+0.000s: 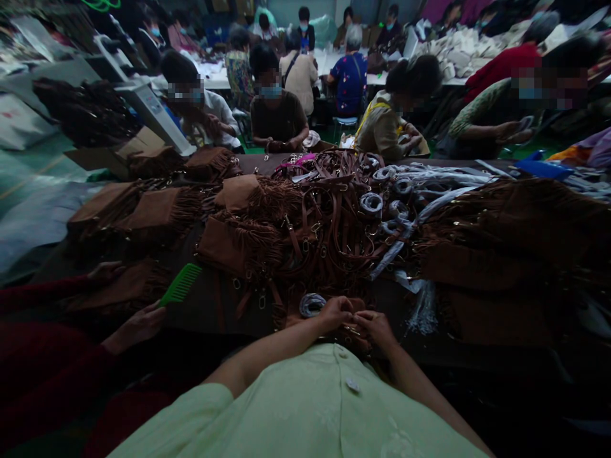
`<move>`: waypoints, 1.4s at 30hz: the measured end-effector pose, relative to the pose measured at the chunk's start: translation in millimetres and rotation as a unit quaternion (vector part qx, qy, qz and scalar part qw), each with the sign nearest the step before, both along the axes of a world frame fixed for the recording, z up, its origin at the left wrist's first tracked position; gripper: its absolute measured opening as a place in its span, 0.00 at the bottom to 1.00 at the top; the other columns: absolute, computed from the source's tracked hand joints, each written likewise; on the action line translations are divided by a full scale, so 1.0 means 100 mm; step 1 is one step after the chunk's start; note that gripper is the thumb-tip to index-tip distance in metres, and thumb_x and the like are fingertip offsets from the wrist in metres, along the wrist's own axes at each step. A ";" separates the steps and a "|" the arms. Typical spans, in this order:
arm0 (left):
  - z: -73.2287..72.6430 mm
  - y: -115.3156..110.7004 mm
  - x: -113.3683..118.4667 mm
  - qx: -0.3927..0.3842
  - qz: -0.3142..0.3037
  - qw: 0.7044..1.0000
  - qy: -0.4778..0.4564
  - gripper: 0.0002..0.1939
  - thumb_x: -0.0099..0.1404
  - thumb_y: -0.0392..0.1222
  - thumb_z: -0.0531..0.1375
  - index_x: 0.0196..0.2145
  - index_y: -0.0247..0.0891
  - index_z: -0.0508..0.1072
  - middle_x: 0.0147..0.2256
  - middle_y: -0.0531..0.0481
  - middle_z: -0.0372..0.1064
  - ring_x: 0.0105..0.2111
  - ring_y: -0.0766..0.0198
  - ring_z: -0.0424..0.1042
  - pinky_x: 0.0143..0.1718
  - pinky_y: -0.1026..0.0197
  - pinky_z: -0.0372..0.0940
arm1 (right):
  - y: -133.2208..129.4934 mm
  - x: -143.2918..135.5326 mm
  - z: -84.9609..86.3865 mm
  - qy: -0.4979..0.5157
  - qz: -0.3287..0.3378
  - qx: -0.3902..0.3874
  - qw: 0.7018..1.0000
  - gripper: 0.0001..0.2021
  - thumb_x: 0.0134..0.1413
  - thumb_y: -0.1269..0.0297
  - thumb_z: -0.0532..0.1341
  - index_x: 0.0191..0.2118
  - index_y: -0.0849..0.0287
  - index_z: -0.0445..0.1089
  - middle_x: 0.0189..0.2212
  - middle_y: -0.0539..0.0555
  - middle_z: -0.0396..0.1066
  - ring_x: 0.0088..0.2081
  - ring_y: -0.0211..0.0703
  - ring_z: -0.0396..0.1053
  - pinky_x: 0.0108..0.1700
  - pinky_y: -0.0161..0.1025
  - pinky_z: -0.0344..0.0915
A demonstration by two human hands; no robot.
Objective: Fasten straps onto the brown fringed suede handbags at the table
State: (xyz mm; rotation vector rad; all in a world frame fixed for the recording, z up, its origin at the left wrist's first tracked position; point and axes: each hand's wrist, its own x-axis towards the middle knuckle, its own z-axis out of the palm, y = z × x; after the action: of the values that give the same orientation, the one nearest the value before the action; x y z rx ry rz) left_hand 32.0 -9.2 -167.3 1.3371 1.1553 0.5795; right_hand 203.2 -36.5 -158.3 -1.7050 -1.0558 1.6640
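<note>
My left hand [335,313] and my right hand [376,326] meet close in front of my body, fingertips almost touching. Both are closed in a pinch, and whatever small thing sits between the fingers is too dark and small to name. Beneath them lies a brown suede bag [293,313] with gold-coloured metal fittings showing just below my fingers. Beside my left hand, a coiled strap in whitish wrapping [312,305] rests on the bag.
Brown fringed bags [224,245] and loose brown straps [344,235] with metal clasps cover the table. Whitish wrapped straps [439,181] lie behind, and more bags [496,312] pile up at right. At left a co-worker's hand [140,327] holds a green comb [181,284]. Other people sit opposite.
</note>
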 end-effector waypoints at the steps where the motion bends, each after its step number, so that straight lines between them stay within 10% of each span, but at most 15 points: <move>1: -0.01 0.00 0.00 -0.004 0.002 1.000 -0.006 0.09 0.49 0.33 0.60 0.32 0.33 0.72 0.29 0.54 0.68 0.30 0.70 0.65 0.31 0.68 0.59 | 0.00 0.00 -0.01 0.000 0.004 -0.001 1.000 0.22 0.32 0.51 0.68 0.31 0.65 0.75 0.20 0.53 0.72 0.22 0.39 0.67 0.23 0.33 0.61; 13: -0.01 -0.01 0.00 -0.038 0.022 0.998 -0.049 0.10 0.47 0.34 0.62 0.31 0.32 0.72 0.28 0.54 0.67 0.28 0.70 0.64 0.30 0.69 0.58 | -0.10 -0.02 -0.09 0.051 -0.062 -0.055 0.995 0.24 0.30 0.51 0.69 0.35 0.63 0.74 0.22 0.53 0.73 0.24 0.42 0.71 0.27 0.37 0.67; 42: 0.05 -0.06 0.00 -0.063 0.023 0.998 -0.017 0.10 0.46 0.32 0.62 0.31 0.32 0.71 0.26 0.54 0.66 0.26 0.71 0.64 0.26 0.69 0.58 | -0.11 -0.06 0.00 -0.023 0.031 0.030 0.999 0.24 0.33 0.47 0.66 0.31 0.64 0.76 0.26 0.57 0.75 0.26 0.43 0.69 0.29 0.36 0.64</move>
State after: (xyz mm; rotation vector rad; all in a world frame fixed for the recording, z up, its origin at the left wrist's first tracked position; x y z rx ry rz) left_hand 32.3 -15.3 -162.1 1.1912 1.1783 0.5525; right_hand 197.6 -47.0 -158.3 -1.6958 -1.1789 1.6219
